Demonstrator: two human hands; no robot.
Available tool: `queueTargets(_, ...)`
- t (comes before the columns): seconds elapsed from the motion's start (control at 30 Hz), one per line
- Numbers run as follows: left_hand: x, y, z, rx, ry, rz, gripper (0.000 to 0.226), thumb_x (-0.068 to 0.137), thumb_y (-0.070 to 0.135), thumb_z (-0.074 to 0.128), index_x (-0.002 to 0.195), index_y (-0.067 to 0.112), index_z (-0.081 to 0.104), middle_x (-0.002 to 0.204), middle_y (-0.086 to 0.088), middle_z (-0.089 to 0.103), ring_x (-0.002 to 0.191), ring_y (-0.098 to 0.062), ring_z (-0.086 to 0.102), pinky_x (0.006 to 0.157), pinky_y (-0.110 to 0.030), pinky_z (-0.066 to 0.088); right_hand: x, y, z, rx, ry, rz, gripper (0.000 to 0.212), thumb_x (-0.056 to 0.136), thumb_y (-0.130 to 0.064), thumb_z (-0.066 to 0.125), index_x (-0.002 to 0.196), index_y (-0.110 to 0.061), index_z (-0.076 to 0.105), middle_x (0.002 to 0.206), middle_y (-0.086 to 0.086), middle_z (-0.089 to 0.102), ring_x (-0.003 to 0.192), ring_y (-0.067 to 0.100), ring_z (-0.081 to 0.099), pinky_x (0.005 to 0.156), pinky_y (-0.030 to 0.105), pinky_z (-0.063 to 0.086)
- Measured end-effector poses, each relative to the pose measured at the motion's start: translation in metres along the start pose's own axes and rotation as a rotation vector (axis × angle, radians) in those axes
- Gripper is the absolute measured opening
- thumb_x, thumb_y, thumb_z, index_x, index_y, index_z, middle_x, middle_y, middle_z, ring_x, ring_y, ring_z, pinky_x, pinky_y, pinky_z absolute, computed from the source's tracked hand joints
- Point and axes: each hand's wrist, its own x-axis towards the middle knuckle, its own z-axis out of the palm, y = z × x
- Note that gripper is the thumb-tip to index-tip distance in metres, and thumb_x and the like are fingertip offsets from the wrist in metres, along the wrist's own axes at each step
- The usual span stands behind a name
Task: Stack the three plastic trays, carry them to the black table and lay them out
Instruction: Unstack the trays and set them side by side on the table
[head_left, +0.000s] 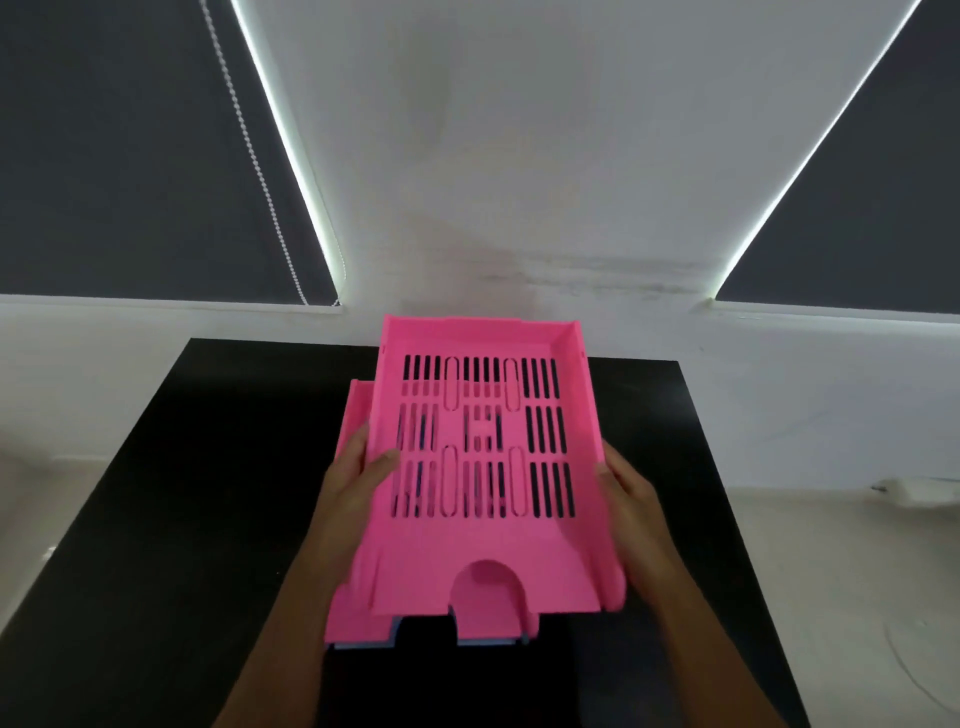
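Observation:
A pink slotted plastic tray is on top, shifted to the right and raised over a second pink tray, whose left wall sticks out. Under both, a blue tray shows only as a thin edge at the front. All sit over the black table. My left hand grips the top tray's left wall, thumb inside. Against its right wall lies my right hand, fingers wrapped around the side.
The black table stands against a white wall with dark blinds on both sides. A bead chain hangs at the left blind. A white plug lies on the floor to the right.

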Motion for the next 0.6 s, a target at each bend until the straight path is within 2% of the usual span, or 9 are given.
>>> queueTargets(0.1,0.006,-0.007,0.054,0.045,-0.071,-0.003,0.041,0.094,0.021,0.057,0.134,0.027,0.055,0.122,-0.007,0.07,0.106,-0.027,0.07,0.087,-0.047,0.058,0.0,-0.004,-0.056,-0.003,0.068,0.003,0.031,0.104,-0.02,0.048,0.116,-0.043,0.066,0.092,-0.015,0.078,0.083,0.005,0.076,0.058,0.018,0.059)
queueTargets(0.17,0.008,-0.016,0.09,0.097,-0.113,-0.014,0.055,0.088,0.04,0.063,0.139,0.029,0.05,0.135,-0.006,0.062,0.12,-0.025,0.062,0.099,-0.054,0.049,0.0,-0.001,-0.096,-0.016,0.125,0.013,0.029,0.104,-0.022,0.048,0.114,-0.042,0.066,0.086,-0.017,0.079,0.076,-0.001,0.075,0.056,0.015,0.057)
queueTargets(0.23,0.012,-0.032,0.121,0.157,-0.139,-0.039,0.077,0.075,0.061,0.067,0.143,0.032,0.045,0.144,-0.001,0.055,0.13,-0.022,0.054,0.107,-0.056,0.042,0.001,0.005,-0.13,-0.039,0.184,0.032,0.027,0.105,-0.026,0.047,0.118,-0.039,0.066,0.091,-0.014,0.078,0.075,-0.002,0.075,0.057,0.014,0.057)
queueTargets(0.27,0.016,-0.043,0.134,0.154,-0.147,-0.047,0.079,0.073,0.063,0.067,0.143,0.032,0.045,0.144,0.0,0.055,0.13,-0.021,0.053,0.108,-0.056,0.041,0.0,0.008,-0.143,-0.049,0.199,0.042,0.027,0.105,-0.026,0.047,0.12,-0.038,0.067,0.095,-0.012,0.077,0.076,0.0,0.075,0.058,0.015,0.057)
queueTargets(0.37,0.022,-0.066,0.167,0.174,-0.14,-0.111,0.081,0.072,0.066,0.068,0.143,0.037,0.043,0.147,0.002,0.051,0.133,-0.024,0.051,0.108,-0.057,0.04,0.0,0.022,-0.173,-0.075,0.208,0.077,0.027,0.104,-0.027,0.048,0.114,-0.037,0.071,0.092,-0.009,0.079,0.079,0.01,0.076,0.062,0.021,0.059)
queueTargets(0.47,0.018,-0.075,0.191,0.197,-0.119,-0.158,0.072,0.085,0.044,0.065,0.149,0.028,0.036,0.149,0.003,0.045,0.133,-0.019,0.048,0.111,-0.05,0.037,0.001,0.038,-0.186,-0.083,0.195,0.142,0.025,0.103,-0.029,0.051,0.104,-0.036,0.075,0.088,-0.003,0.079,0.074,0.014,0.076,0.06,0.023,0.06)
queueTargets(0.53,0.015,-0.08,0.203,0.26,-0.086,-0.204,0.074,0.087,0.039,0.063,0.152,0.024,0.03,0.155,-0.002,0.039,0.138,-0.023,0.043,0.112,-0.049,0.035,0.002,0.053,-0.193,-0.112,0.167,0.173,0.028,0.103,-0.034,0.049,0.117,-0.031,0.073,0.097,0.0,0.079,0.082,0.016,0.077,0.066,0.028,0.062)
queueTargets(0.6,0.014,-0.088,0.21,0.312,-0.057,-0.244,0.079,0.091,0.037,0.061,0.155,0.018,0.019,0.161,-0.005,0.025,0.145,-0.026,0.031,0.115,-0.048,0.027,0.004,0.066,-0.196,-0.138,0.138,0.196,0.033,0.104,-0.038,0.046,0.127,-0.031,0.068,0.105,0.0,0.077,0.086,0.013,0.076,0.07,0.029,0.062)
